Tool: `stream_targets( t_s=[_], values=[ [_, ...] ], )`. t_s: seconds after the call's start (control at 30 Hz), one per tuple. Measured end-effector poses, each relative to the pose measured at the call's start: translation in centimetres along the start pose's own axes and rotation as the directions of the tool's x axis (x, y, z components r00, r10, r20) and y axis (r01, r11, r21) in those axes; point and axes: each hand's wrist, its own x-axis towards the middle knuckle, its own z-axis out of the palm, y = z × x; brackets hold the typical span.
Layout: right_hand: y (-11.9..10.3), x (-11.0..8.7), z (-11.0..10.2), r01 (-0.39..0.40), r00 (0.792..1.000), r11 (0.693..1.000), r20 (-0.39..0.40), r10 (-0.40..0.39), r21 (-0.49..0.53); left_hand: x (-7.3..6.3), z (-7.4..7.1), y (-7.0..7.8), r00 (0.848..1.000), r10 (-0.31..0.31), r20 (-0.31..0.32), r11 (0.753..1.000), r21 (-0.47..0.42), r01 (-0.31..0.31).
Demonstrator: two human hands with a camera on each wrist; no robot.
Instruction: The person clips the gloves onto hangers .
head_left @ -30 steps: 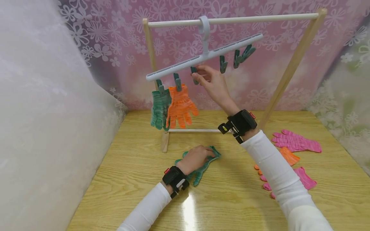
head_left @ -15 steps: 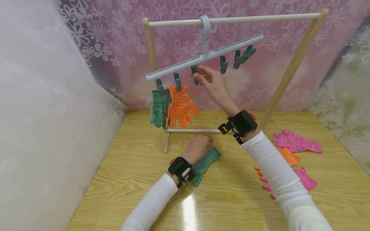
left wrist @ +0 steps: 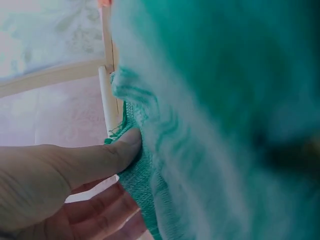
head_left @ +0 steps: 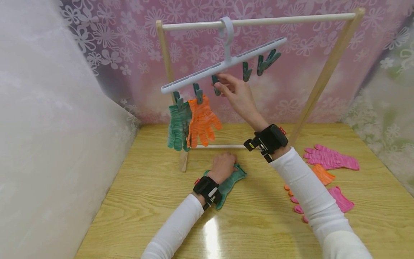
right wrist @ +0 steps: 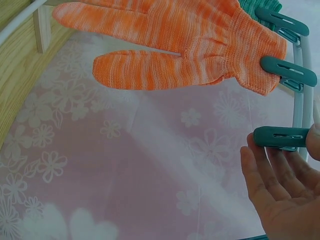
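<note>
My left hand [head_left: 223, 168] is low over the table on a green glove [head_left: 230, 185]. In the left wrist view, the thumb and fingers of the left hand [left wrist: 65, 175] pinch the edge of the green knit glove [left wrist: 160, 170], which fills much of that view. Up at the tilted white hanger [head_left: 224, 65], my right hand [head_left: 237, 95] grips a dark green clip [head_left: 216, 85]. The right wrist view has this clip [right wrist: 280, 136] between the thumb and fingers of the right hand [right wrist: 285, 195], with no glove in it.
An orange glove [head_left: 203, 122] and a green glove [head_left: 176, 126] hang from clips at the hanger's left. Several other clips hang on the right. A wooden rack [head_left: 326, 72] carries the hanger. Pink gloves [head_left: 333, 158] and an orange glove [head_left: 324, 176] lie at right, partly behind the sleeve.
My left hand has shifted from the top of the green glove toward its far edge. The hanger's left end has dipped slightly. My right hand stays on the clip.
</note>
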Motion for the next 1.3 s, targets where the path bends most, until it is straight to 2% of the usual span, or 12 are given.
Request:
stream_targets(
  t_s=[0.27, 0.4, 0.57, 0.77, 0.9, 1.03, 1.17, 1.3],
  values=[
    [-0.3, 0.0, -0.3, -0.021, 1.0, 1.0, 0.013, 0.021, 0.009, -0.2, -0.8, -0.6, 0.998, -0.026, -0.064, 0.993, -0.117, 0.018],
    [-0.4, 0.0, -0.4, -0.022, 1.0, 1.0, 0.002, 0.022, -0.003, -0.2, -1.5, -0.9, 0.991, -0.014, -0.13, 0.976, -0.218, -0.014],
    [-0.4, 0.2, -0.4, -0.033, 0.999, 0.999, 0.003, 0.033, -0.001, -0.1, -2.0, -1.2, 0.977, -0.006, -0.214, 0.953, -0.297, -0.059],
    [-0.4, 0.2, -0.3, -0.046, 0.999, 0.999, 0.009, 0.046, -0.011, 0.1, -3.8, -1.1, 0.944, -0.02, -0.328, 0.918, -0.38, -0.113],
    [-0.6, 0.2, -0.2, -0.043, 0.999, 0.999, 0.007, 0.043, -0.025, 0.2, -5.4, -0.9, 0.922, -0.05, -0.384, 0.908, -0.402, -0.118],
    [-0.7, 0.3, -0.2, -0.032, 0.999, 0.999, 0.004, 0.033, -0.031, 0.4, -7.1, -0.9, 0.893, -0.067, -0.445, 0.894, -0.424, -0.144],
    [-0.7, 0.4, -0.2, -0.031, 1.0, 0.999, 0.005, 0.031, -0.034, 0.6, -8.7, -0.9, 0.865, -0.079, -0.496, 0.889, -0.427, -0.163],
    [-0.7, 0.4, -0.2, -0.028, 1.0, 0.999, 0.01, 0.028, -0.036, 0.8, -10.6, -1.3, 0.837, -0.115, -0.535, 0.89, -0.43, -0.152]
  ],
)
